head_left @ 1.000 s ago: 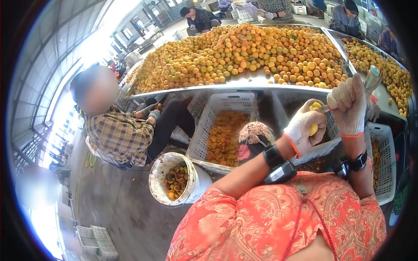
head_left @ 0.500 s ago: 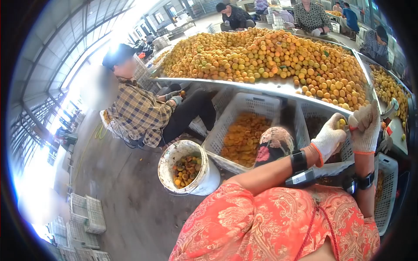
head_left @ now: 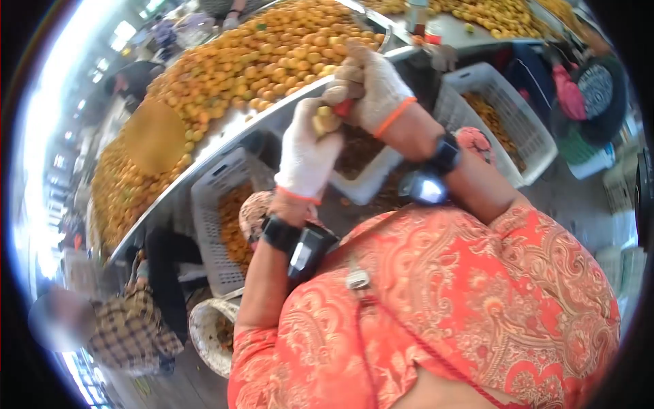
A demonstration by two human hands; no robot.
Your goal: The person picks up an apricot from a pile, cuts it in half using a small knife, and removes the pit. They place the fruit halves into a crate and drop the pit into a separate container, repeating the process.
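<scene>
My left hand (head_left: 308,153), in a white glove with an orange cuff, is closed around a yellow apricot (head_left: 326,121). Right beside it, my right hand (head_left: 381,88), also gloved, is closed on a small red-handled tool (head_left: 343,108). The tool's working end is hidden, so its kind cannot be made out. Both hands meet in front of the table edge, above a crate (head_left: 371,184) partly covered by them. Beyond them lies a large heap of whole apricots (head_left: 272,54) on the table.
Crates holding orange fruit pieces stand at the left (head_left: 214,225) and right (head_left: 538,140) below the metal table edge (head_left: 235,136). A white bucket (head_left: 201,334) is at lower left, near a person in a checked shirt (head_left: 129,327). Another person (head_left: 596,95) sits at right.
My view has swung right and tilted, so the heap, bucket and seated person appear farther left. Both hands are still together with the apricot and red-handled tool.
</scene>
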